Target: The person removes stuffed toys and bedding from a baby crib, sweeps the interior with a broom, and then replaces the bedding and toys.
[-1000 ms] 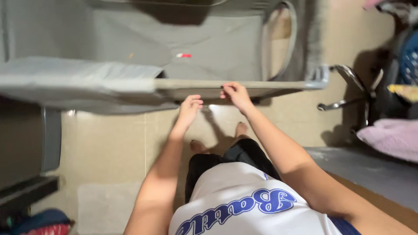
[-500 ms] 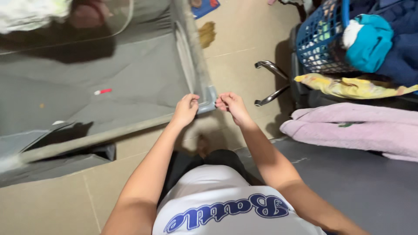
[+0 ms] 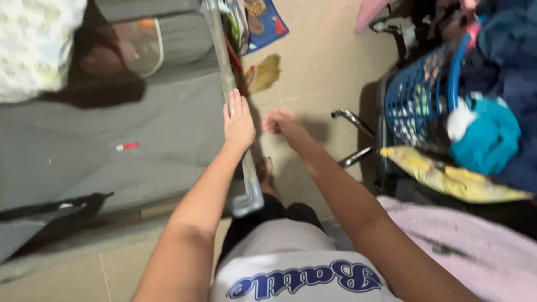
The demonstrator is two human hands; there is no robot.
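**Left hand on the cot rail, right hand free beside it**

Nearest the camera is the person's white shirt (image 3: 296,274) with blue lettering, and below it dark trousers and a bare foot (image 3: 264,169) on the tiled floor (image 3: 319,61). Both bare forearms reach forward from there.

The left hand (image 3: 239,120) lies flat, palm down, on the grey top rail (image 3: 228,84) of a grey fabric cot (image 3: 140,145); its fingers are straight and close together, pointing along the rail, and a ring shows on one of them. The rail runs away from the person, with its rounded corner (image 3: 249,201) near the knees. The right hand (image 3: 281,122) is just beside the rail, over the floor, touching nothing; it is blurred, the fingers look loosely curled, and whether they pinch anything cannot be told.

Inside the cot, on its grey floor, lies a small red and white stick-like thing (image 3: 127,146), and a dark strap (image 3: 56,207) hangs along the near side. To the right, a pink blanket (image 3: 475,246) lies close by, then a yellow cloth (image 3: 447,176), a teal bundle (image 3: 484,137) and a blue plastic basket (image 3: 419,89) on a chair with chrome legs (image 3: 352,120). Farthest off are a patterned white cloth (image 3: 36,45) at the top left, a brown scrap (image 3: 263,74) on the floor, and a blue mat (image 3: 265,22).
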